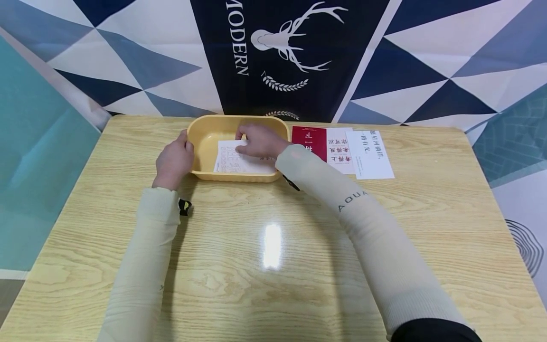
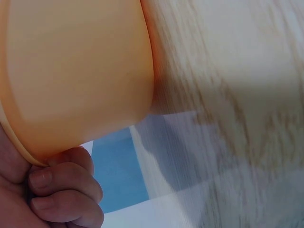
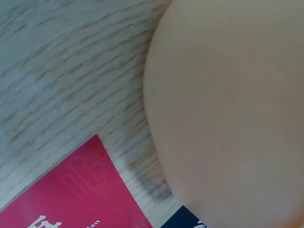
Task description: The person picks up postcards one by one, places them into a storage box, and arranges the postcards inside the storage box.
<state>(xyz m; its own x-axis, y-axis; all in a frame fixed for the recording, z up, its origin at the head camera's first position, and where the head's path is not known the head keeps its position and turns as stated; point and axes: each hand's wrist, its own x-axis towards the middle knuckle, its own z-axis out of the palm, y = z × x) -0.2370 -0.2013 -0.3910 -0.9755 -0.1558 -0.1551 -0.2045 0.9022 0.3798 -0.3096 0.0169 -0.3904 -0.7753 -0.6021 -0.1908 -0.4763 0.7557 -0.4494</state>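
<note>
A wooden table [image 1: 273, 266] stands by a patterned wall. From above, the left hand [image 1: 173, 161] grips the yellow tub [image 1: 201, 137], and the right hand [image 1: 260, 141] presses a white card [image 1: 232, 164] inside. Three cards [image 1: 342, 149] wait beside it. The left wrist view shows fingers [image 2: 64, 187] curled under the rim. The right wrist view shows the tub wall and a red card [image 3: 80, 194].

Light wood-grain table [image 1: 273, 285], glossy, with a bright lamp glare [image 1: 272, 246] near its centre. Behind it hangs a cloth backdrop [image 1: 128, 61] of blue, grey and white triangles, with a dark deer banner [image 1: 290, 52].

Head view looks down over table [image 1: 273, 266]; both wrist views hug yellow tub [image 2: 76, 71] wall.
</note>
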